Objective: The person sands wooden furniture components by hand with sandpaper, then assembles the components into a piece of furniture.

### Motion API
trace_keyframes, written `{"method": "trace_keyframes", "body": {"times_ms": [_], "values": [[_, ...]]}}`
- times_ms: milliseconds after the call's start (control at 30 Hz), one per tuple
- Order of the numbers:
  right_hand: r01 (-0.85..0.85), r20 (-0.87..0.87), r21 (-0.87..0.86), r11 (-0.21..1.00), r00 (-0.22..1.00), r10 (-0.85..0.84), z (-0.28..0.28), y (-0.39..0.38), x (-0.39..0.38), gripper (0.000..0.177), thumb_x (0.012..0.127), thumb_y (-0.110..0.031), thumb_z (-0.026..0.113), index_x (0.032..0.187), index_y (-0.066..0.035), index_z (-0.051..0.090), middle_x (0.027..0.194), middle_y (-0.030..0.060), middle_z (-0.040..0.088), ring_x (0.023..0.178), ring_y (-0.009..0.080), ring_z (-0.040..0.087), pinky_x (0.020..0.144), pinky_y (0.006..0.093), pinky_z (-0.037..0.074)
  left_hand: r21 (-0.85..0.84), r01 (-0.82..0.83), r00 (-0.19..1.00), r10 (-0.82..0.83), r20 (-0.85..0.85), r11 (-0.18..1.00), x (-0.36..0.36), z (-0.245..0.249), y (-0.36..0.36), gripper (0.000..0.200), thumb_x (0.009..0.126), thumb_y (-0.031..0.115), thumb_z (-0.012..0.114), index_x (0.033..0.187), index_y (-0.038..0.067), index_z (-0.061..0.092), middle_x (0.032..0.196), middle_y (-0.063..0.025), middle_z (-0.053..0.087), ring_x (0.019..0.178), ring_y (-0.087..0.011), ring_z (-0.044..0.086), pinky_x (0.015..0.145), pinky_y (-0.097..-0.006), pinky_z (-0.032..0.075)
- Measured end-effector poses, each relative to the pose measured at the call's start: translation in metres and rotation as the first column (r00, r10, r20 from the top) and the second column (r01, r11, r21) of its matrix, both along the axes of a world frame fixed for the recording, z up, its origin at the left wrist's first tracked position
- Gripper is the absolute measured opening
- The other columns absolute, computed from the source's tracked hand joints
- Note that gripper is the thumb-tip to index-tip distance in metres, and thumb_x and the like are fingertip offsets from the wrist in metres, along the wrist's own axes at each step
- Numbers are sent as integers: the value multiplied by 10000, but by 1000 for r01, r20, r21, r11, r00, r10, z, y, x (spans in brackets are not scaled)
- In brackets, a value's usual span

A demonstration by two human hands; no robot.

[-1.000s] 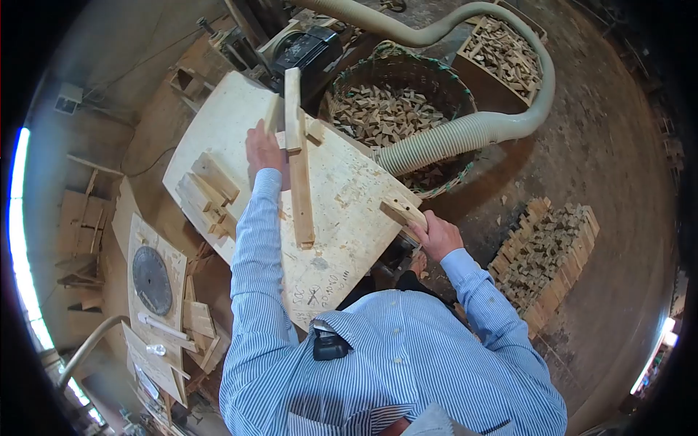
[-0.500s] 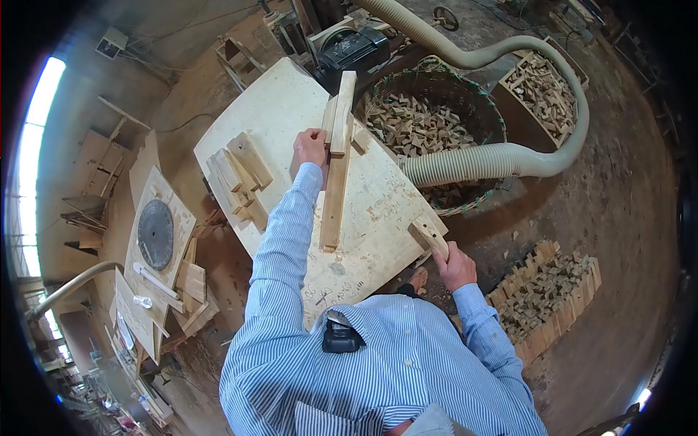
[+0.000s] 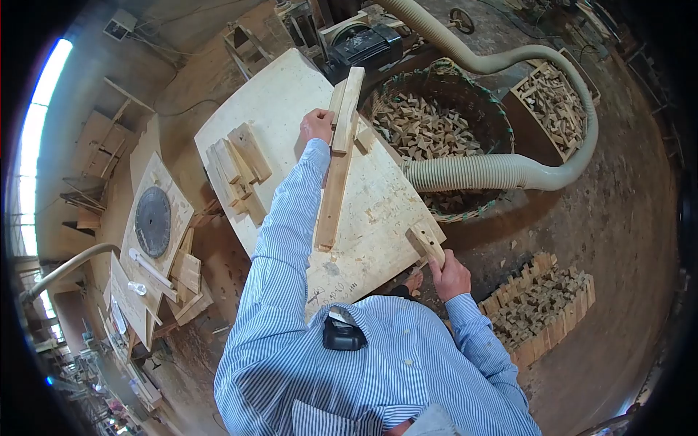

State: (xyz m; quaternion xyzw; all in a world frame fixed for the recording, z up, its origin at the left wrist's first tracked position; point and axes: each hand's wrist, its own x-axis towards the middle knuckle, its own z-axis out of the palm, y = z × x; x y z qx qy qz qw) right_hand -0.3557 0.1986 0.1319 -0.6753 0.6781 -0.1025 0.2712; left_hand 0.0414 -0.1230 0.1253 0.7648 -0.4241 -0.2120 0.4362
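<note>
My left hand is closed at the left side of a wooden guide. Its fingertips are on a short wooden strip lying along a thicker wooden bar. Under and below these runs a long, flat batten on the pale worktable. At the table's near right corner, my right hand is wrapped around a wooden handle with dark holes in it. Several loose wood pieces lie in a pile left of my left forearm.
Behind the table stands a black motor. A ribbed hose crosses a basket of wood offcuts. More offcuts fill a box and a wood-edged stack at right. A saw blade lies at left.
My left hand has slid a little farther away along the wooden bar. My right hand still holds the handle. The whole view has shifted slightly.
</note>
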Motion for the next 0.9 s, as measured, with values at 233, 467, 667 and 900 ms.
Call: {"method": "trace_keyframes", "body": {"times_ms": [233, 467, 667, 900], "values": [[-14, -5, -13, 1000, 1000, 14, 2, -24, 16, 381, 1029, -416, 622, 1120, -50, 564, 957, 267, 732, 882, 471, 715, 766, 559, 564, -40, -57, 998, 58, 16, 998, 9, 7, -21, 214, 882, 253, 807, 947, 49, 820, 901, -135, 794, 859, -281, 748, 837, -416, 572], [2, -16, 31, 1000, 1000, -1, 13, -55, 50, 377, 1037, -419, 605, 1135, -56, 566, 975, 256, 735, 905, 466, 714, 787, 560, 561, 4, -76, 995, 76, 64, 997, 37, 10, -61, 233, 905, 277, 802, 987, 60, 817, 934, -130, 799, 894, -272, 749, 859, -405, 571], [14, -38, 10, 1000, 999, -13, 17, -84, 78, 403, 1043, -448, 587, 1128, -54, 582, 975, 265, 733, 905, 469, 715, 785, 563, 557, 2, -99, 992, 98, 81, 995, 65, 6, -96, 212, 889, 294, 808, 949, 91, 813, 971, -126, 790, 945, -298, 741, 881, -431, 569], [13, -59, -15, 1000, 998, -14, 17, -115, 101, 441, 1050, -485, 569, 1100, -47, 578, 941, 268, 732, 886, 475, 714, 768, 576, 551, 6, -107, 988, 106, 108, 994, 87, 6, -127, 178, 882, 293, 805, 922, 120, 812, 983, -128, 784, 959, -309, 737, 886, -443, 569]]}}
